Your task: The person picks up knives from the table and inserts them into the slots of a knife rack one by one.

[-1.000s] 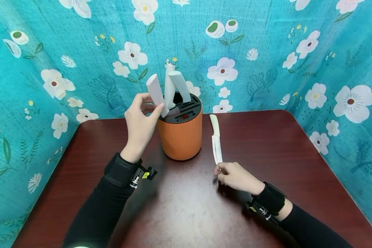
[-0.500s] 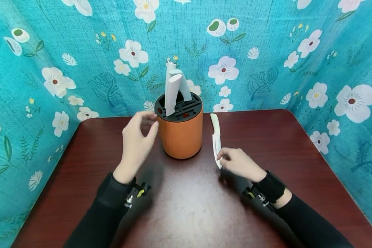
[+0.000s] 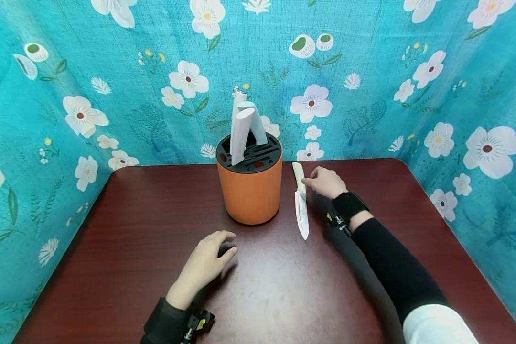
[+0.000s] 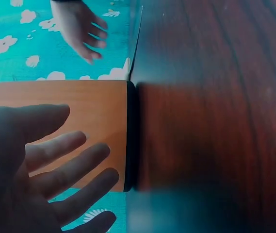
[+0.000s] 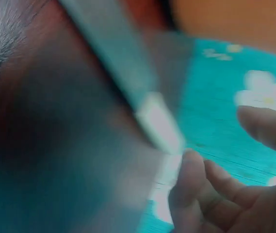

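Note:
A kitchen knife [image 3: 301, 212] with a pale handle lies on the table, its blade toward the near edge. My right hand [image 3: 324, 182] is at the handle, fingertips right beside it. In the right wrist view the thumb [image 5: 264, 126] stands apart from the fingers, and the knife handle [image 5: 159, 124] is not between them. Left of the knife stands an orange knife block [image 3: 251, 198] with a black slotted top. Several pale handles stick up from it, a white handle [image 3: 242, 136] foremost. Below the block, my left hand [image 3: 204, 263] hovers with relaxed, spread fingers, holding nothing.
The dark red-brown table [image 3: 124, 248] has rounded back corners. A turquoise floral cloth [image 3: 352, 48] hangs behind it and on both sides. The block stands close to the table's back edge.
The left hand has let go of the white handle, now standing in the block, and drawn back toward the near side. The right hand has moved from the blade tip up to the handle.

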Demonstrator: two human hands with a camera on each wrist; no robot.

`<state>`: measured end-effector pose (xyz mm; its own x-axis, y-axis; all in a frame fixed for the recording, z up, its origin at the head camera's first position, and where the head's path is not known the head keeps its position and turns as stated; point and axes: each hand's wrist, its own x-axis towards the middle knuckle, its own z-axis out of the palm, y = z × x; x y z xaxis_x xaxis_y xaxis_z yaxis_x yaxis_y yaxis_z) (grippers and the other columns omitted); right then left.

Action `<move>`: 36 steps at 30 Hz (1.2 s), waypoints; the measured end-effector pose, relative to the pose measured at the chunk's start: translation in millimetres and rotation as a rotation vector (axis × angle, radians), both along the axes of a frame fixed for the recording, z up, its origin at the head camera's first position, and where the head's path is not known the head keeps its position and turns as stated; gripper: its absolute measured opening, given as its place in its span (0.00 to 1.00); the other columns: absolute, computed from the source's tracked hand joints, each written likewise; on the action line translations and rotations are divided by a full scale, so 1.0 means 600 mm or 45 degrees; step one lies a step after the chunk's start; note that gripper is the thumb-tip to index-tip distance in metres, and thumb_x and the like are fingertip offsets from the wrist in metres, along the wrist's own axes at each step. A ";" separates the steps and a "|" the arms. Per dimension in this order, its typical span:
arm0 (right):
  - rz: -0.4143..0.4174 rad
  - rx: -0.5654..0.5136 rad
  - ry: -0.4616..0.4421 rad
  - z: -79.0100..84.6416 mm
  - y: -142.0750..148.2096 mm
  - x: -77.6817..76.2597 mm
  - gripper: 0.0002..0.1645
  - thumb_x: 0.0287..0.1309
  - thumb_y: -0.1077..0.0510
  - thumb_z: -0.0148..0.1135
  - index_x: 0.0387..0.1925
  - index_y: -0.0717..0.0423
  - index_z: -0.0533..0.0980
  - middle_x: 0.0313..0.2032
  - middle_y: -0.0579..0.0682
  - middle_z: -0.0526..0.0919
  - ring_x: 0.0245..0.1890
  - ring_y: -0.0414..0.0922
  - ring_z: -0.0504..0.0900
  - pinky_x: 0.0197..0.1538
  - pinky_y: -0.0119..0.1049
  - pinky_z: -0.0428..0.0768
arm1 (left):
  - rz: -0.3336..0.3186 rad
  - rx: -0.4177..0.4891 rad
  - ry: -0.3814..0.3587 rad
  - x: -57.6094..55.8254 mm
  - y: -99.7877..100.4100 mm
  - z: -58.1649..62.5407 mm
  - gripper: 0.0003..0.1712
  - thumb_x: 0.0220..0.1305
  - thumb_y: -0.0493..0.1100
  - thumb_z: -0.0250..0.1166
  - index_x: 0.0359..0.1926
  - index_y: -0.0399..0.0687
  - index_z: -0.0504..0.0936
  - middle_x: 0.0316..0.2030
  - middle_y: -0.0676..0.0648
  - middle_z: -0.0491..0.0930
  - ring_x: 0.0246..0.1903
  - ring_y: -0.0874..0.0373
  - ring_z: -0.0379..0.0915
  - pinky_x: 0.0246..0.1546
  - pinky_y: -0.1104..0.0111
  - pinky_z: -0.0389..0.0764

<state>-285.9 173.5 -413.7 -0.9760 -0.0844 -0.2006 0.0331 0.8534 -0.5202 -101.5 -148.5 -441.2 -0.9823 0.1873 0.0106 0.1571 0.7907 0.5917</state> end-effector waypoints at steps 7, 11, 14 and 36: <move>-0.095 0.127 -0.107 -0.064 -0.014 -0.043 0.31 0.67 0.37 0.56 0.51 0.60 0.71 0.43 0.60 0.79 0.42 0.56 0.80 0.42 0.47 0.75 | 0.014 -0.167 0.162 0.005 0.013 -0.017 0.22 0.67 0.42 0.68 0.61 0.47 0.80 0.51 0.45 0.84 0.51 0.48 0.82 0.49 0.53 0.83; -0.144 0.120 -0.131 -0.081 -0.011 -0.055 0.24 0.65 0.40 0.57 0.39 0.58 0.75 0.33 0.55 0.77 0.33 0.52 0.78 0.34 0.42 0.72 | 0.011 -0.199 0.199 0.006 0.016 -0.021 0.22 0.65 0.42 0.70 0.59 0.46 0.81 0.48 0.45 0.85 0.48 0.48 0.82 0.46 0.54 0.84; -0.167 0.076 -0.155 -0.084 -0.006 -0.059 0.21 0.64 0.41 0.57 0.29 0.54 0.74 0.26 0.50 0.72 0.27 0.48 0.73 0.30 0.39 0.68 | 0.012 -0.156 0.161 0.006 0.016 -0.019 0.21 0.66 0.42 0.69 0.59 0.47 0.81 0.48 0.47 0.85 0.50 0.49 0.82 0.47 0.54 0.84; 0.399 -0.336 0.196 0.120 0.011 0.088 0.18 0.72 0.46 0.58 0.51 0.56 0.77 0.35 0.53 0.76 0.33 0.47 0.70 0.39 0.41 0.71 | -0.273 0.285 0.197 -0.050 0.009 0.128 0.24 0.72 0.44 0.63 0.66 0.45 0.75 0.58 0.43 0.80 0.50 0.53 0.81 0.51 0.56 0.81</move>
<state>-233.0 180.3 -341.7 -0.9121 -0.4098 0.0133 -0.3010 0.6472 -0.7003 -131.4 -143.3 -364.3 -0.9042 0.3657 0.2207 0.4074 0.5832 0.7028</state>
